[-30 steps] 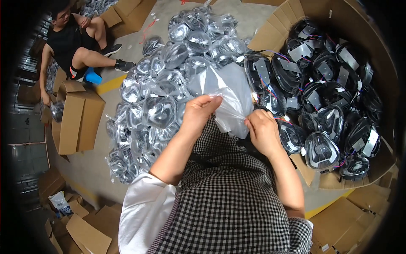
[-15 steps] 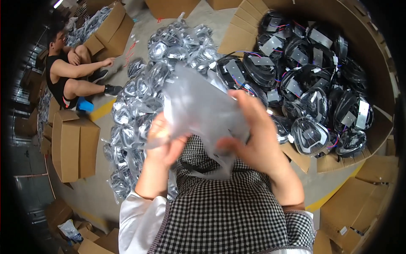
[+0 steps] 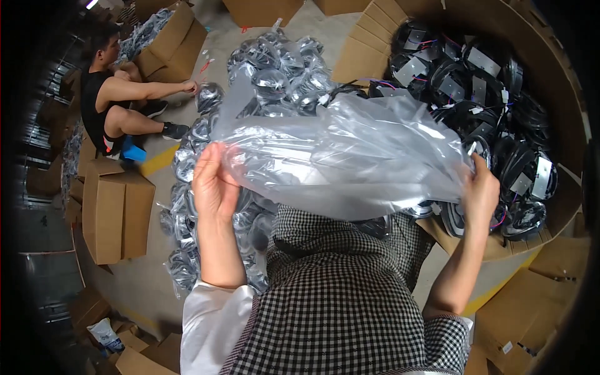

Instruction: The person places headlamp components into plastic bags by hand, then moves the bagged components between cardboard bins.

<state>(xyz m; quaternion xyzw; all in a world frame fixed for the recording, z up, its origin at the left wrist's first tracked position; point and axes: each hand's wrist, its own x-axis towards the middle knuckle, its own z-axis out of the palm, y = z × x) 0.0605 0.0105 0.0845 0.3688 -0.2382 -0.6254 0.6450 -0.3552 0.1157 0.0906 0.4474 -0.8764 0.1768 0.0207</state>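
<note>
Left hand: left hand (image 3: 214, 181) gripped one end of a clear plastic bag (image 3: 350, 159), fingers pinched closed on the film.
Right hand: right hand (image 3: 481, 190) clenched the bag's other end, near the rim of the big box.
Bag: it was stretched wide between the two hands, held up in front of the chest above the checked skirt (image 3: 337, 294), limp and apparently empty; whether its mouth was open could not be told.
Step in hand: by my judgement, spreading the bag out ready to take one part.
Next move: it would likely call for finding the mouth, parting the two layers, then freeing one hand to reach a part.
Right of the bag: a large cardboard box (image 3: 565, 119) held unwrapped black lamp units (image 3: 494, 94) with coloured wires.
Beyond the bag: a heap of bagged lamp units (image 3: 275, 62) lay on the concrete floor (image 3: 131, 275).
Far left: another person (image 3: 109, 103) sat on the floor beside a brown carton (image 3: 115, 209).
</note>
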